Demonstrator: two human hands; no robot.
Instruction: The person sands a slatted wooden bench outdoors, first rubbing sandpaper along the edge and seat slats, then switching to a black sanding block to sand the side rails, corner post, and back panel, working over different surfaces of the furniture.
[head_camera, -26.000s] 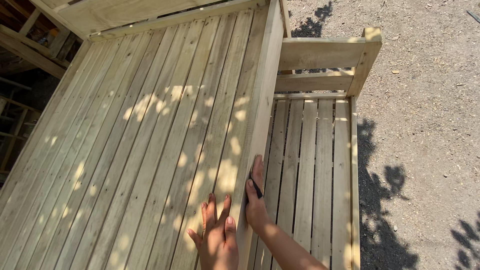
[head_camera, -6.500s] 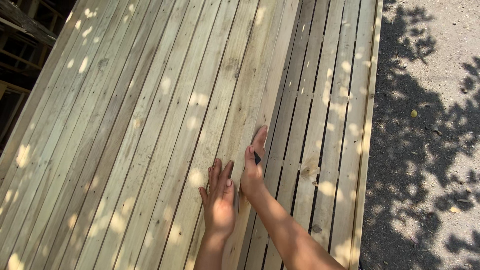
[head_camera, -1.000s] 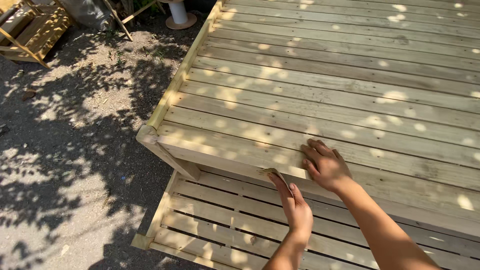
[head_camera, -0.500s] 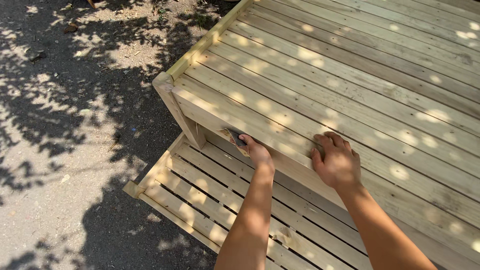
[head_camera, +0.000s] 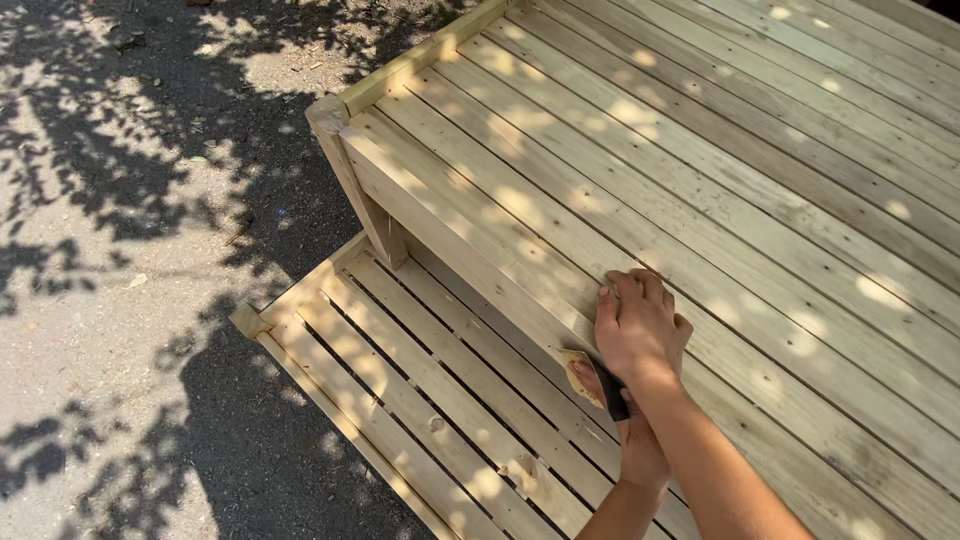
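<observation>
Head view: a person leans over a pale wooden deck (head_camera: 760, 170) and its lower slatted step (head_camera: 400, 400), dappled with leaf shade.
Right hand (head_camera: 640, 325): lies palm down and flat on the deck's edge board, fingers spread slightly and pointing up the planks; it grasps nothing.
Left hand (head_camera: 625, 420): sits just below the right hand, largely hidden under the right wrist; its fingers are closed around a sanding pad (head_camera: 592, 378).
Sanding pad: tan on its face with a dark back edge, it sticks out up and to the left of the left hand's fingers and presses against the vertical face board (head_camera: 470, 265) under the deck's edge.
Pad to right hand: directly beneath the heel of the right palm, very near; whether they touch cannot be told.
Beyond the hands: a corner post (head_camera: 365, 190) stands well up and left of the grip; grey ground (head_camera: 120, 300) lies farther left.
</observation>
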